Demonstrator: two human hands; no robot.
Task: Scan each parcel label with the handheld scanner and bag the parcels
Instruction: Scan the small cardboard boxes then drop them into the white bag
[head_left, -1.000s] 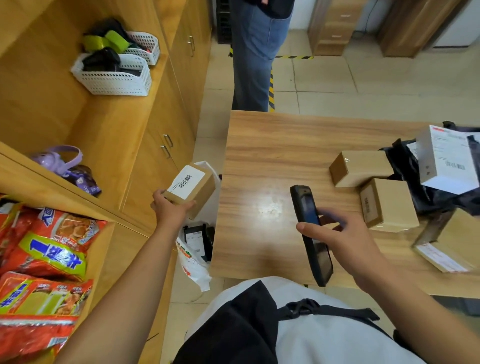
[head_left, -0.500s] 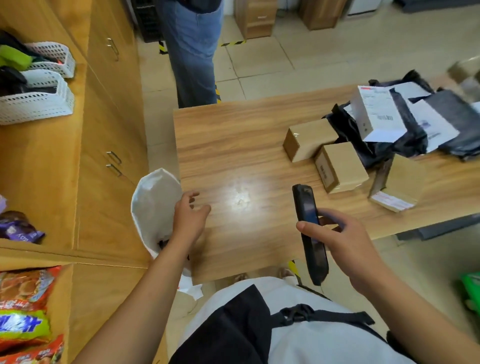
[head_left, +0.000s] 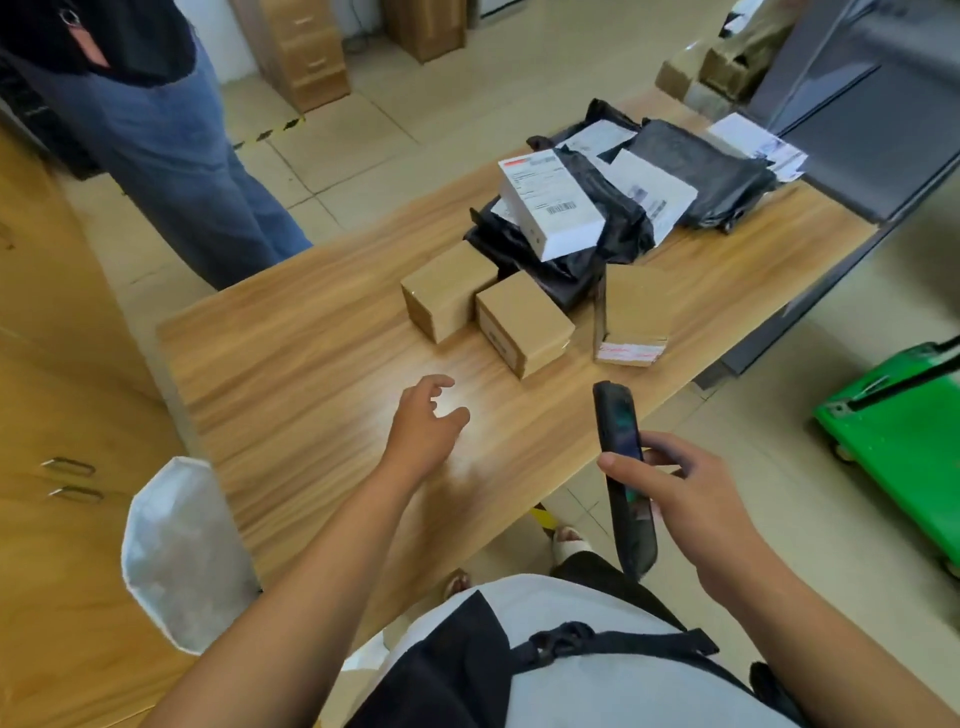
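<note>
My right hand (head_left: 691, 499) grips the black handheld scanner (head_left: 623, 467) above the near edge of the wooden table (head_left: 311, 364). My left hand (head_left: 426, 421) hovers empty over the table's middle, fingers loosely spread, a short way in front of three brown cardboard parcels (head_left: 519, 322). Behind them a white labelled box (head_left: 550, 202) lies on black plastic mailer bags (head_left: 701, 171). The white bag (head_left: 182, 551) hangs at the table's left side, below my left forearm.
A person in blue jeans (head_left: 171, 161) stands beyond the table's far left corner. Wooden cabinets (head_left: 62, 364) run along the left. A green cart (head_left: 904, 441) sits on the floor at the right. More boxes lie on the floor far behind.
My left hand held a labelled brown parcel over the white bag, let it go there, and has moved right over the table, empty. The view swung right. The scanner hand stayed put.
</note>
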